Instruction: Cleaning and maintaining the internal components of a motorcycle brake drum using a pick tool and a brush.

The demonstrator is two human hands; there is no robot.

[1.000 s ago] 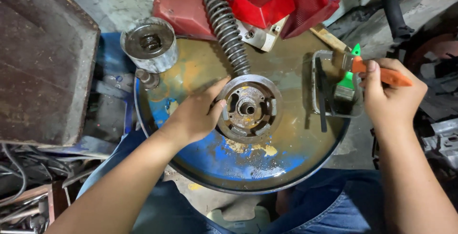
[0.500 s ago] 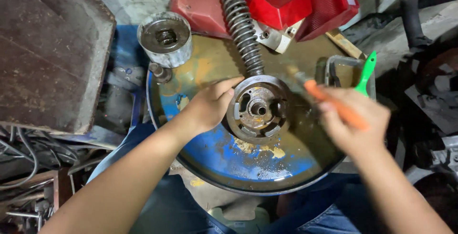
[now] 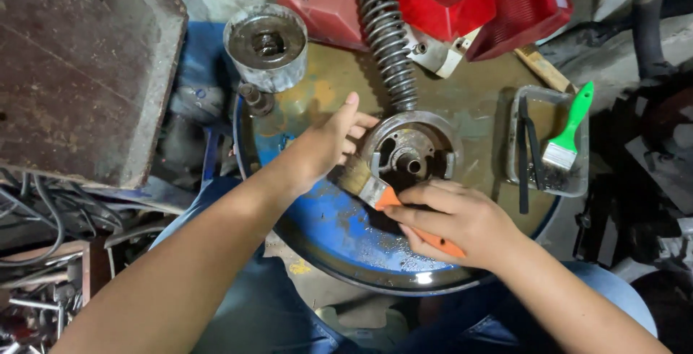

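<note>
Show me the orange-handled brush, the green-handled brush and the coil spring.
orange-handled brush [image 3: 369,186], head view, on its metal ferrule.
green-handled brush [image 3: 575,119], head view, on the green handle.
coil spring [image 3: 386,40], head view, on the middle coils.

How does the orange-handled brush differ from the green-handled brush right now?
The orange-handled paintbrush is gripped in the right hand; the green-handled paintbrush lies unheld in the clear plastic tray. The orange one's bristles press by the round metal hub, which the left hand steadies; the green one's bristles rest in the tray. The orange one's bristles look tan and splayed, the green one's are darker. Both are flat brushes with metal ferrules.
</note>
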